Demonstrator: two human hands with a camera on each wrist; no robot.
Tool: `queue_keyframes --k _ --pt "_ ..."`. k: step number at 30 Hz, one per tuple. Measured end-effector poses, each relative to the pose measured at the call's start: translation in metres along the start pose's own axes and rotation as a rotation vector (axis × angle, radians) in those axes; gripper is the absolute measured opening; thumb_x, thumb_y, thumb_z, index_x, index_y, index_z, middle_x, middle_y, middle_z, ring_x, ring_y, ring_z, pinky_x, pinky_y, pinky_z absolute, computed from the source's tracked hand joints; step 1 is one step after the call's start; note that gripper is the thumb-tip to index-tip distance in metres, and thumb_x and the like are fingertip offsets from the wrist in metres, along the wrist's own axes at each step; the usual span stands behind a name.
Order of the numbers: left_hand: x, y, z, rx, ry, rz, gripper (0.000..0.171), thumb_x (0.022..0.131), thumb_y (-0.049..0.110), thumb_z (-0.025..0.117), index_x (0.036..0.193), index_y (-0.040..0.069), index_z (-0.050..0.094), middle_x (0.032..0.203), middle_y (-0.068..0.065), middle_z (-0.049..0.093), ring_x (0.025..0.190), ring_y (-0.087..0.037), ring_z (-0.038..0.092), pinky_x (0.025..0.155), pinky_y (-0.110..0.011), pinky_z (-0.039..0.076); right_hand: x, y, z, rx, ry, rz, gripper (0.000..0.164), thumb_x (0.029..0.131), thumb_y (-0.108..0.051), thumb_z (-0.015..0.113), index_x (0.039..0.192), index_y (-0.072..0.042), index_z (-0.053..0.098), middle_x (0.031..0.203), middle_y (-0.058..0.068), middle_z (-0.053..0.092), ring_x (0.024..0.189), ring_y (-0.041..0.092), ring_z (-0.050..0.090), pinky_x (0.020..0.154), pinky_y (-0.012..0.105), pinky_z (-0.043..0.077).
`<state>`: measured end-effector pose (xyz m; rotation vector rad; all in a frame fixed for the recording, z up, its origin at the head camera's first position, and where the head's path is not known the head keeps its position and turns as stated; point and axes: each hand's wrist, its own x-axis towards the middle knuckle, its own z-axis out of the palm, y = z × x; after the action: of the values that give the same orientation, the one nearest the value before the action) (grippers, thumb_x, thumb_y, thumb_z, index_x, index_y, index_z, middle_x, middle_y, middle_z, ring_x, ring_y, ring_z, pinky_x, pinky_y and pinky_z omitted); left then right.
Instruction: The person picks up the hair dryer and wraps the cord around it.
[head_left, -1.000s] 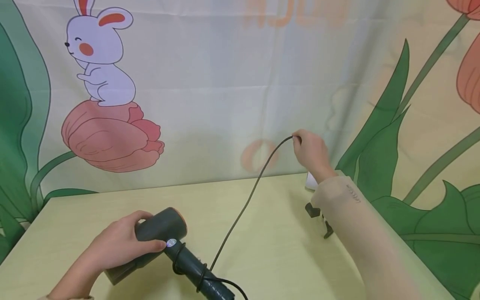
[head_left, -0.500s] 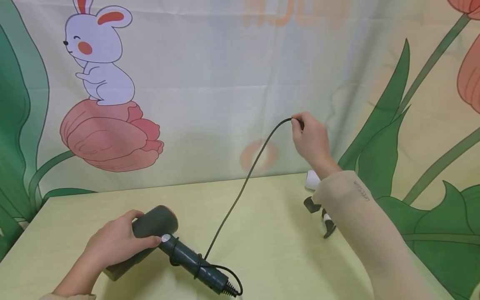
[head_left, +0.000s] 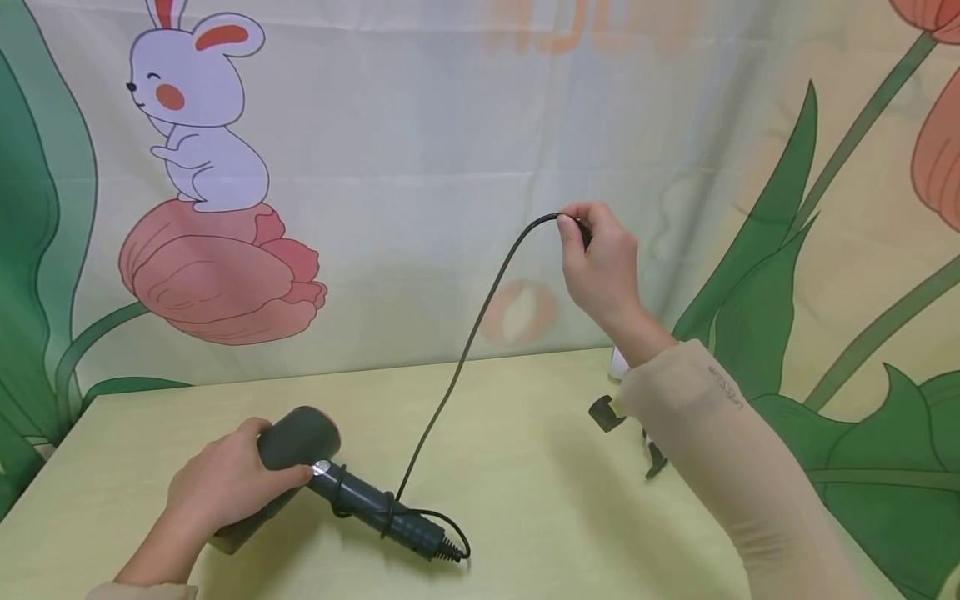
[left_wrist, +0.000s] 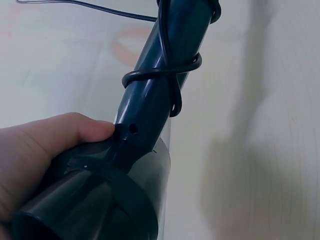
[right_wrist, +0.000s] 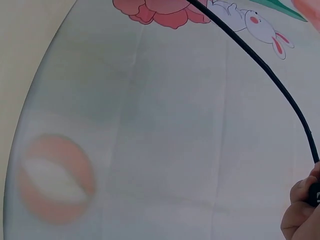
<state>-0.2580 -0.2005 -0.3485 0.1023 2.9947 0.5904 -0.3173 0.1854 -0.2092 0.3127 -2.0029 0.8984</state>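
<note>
My left hand (head_left: 225,483) grips the barrel of a dark green hair dryer (head_left: 300,437), holding it tilted over the table at the left. Its thumb lies by the top of the handle (left_wrist: 150,95), where black cord (left_wrist: 145,75) is looped around. From the handle, the free length of the cord (head_left: 465,350) rises in an arc to my right hand (head_left: 603,267), raised in front of the backdrop. There the fingers pinch the cord close to its thicker black end, mostly hidden by the hand. In the right wrist view the fingers (right_wrist: 300,215) show at the lower right edge.
On the pale wooden table (head_left: 510,533) at the right lie a small dark piece (head_left: 606,413), a black curved item (head_left: 655,460) and a white object (head_left: 618,364), partly behind my right sleeve (head_left: 697,408). A printed cloth backdrop (head_left: 405,167) stands behind the table.
My right hand has risen and shifted left, drawing the cord higher. My left hand and the hair dryer have moved a little left and up, bringing the handle's cord end into view.
</note>
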Motion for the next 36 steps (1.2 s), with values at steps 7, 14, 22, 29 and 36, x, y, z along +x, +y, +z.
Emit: queue_keyframes --k 7,14,22,29,36 --pt "0.003 -0.006 0.004 -0.017 0.049 -0.042 0.098 0.071 0.063 0.066 0.134 -0.006 0.037 0.107 -0.029 0.06 0.076 -0.028 0.058 0.051 -0.035 0.041 -0.002 -0.015 -0.004 0.064 0.01 0.001 0.017 0.094 -0.011 0.056 0.098 0.005 0.061 0.085 0.016 0.067 0.067 0.014 0.048 0.065 0.018 0.037" --pt "0.013 -0.016 0.005 -0.068 0.121 -0.136 0.099 0.074 0.063 0.064 0.134 -0.009 0.033 0.108 -0.033 0.056 0.08 -0.035 0.059 0.052 -0.037 0.043 -0.012 -0.036 -0.018 0.165 -0.001 0.007 0.015 0.092 -0.008 0.058 0.097 0.006 0.061 0.082 0.013 0.063 0.065 0.006 0.044 0.063 0.017 0.037" --pt "0.021 -0.026 0.011 -0.141 0.2 -0.257 0.102 0.076 0.064 0.061 0.138 -0.009 0.028 0.111 -0.035 0.053 0.087 -0.042 0.058 0.054 -0.041 0.043 -0.026 -0.051 -0.033 0.268 -0.058 0.016 0.012 0.093 -0.006 0.057 0.095 0.005 0.06 0.065 -0.001 0.047 0.054 0.008 0.041 0.051 0.02 0.034" --pt "0.025 -0.025 0.015 -0.198 0.235 -0.307 0.098 0.078 0.062 0.059 0.136 -0.011 0.027 0.107 -0.035 0.051 0.086 -0.043 0.056 0.055 -0.043 0.044 -0.04 -0.06 -0.045 0.437 -0.173 0.093 0.01 0.094 -0.004 0.054 0.094 0.006 0.057 0.057 -0.003 0.041 0.047 0.01 0.036 0.044 0.022 0.028" --pt "0.029 -0.026 0.017 -0.253 0.283 -0.351 0.097 0.08 0.063 0.056 0.135 -0.011 0.027 0.104 -0.034 0.051 0.084 -0.042 0.055 0.054 -0.043 0.042 -0.073 -0.089 -0.054 0.646 -0.416 0.116 0.012 0.097 -0.006 0.05 0.092 0.004 0.054 0.058 -0.002 0.038 0.047 0.012 0.034 0.043 0.027 0.027"
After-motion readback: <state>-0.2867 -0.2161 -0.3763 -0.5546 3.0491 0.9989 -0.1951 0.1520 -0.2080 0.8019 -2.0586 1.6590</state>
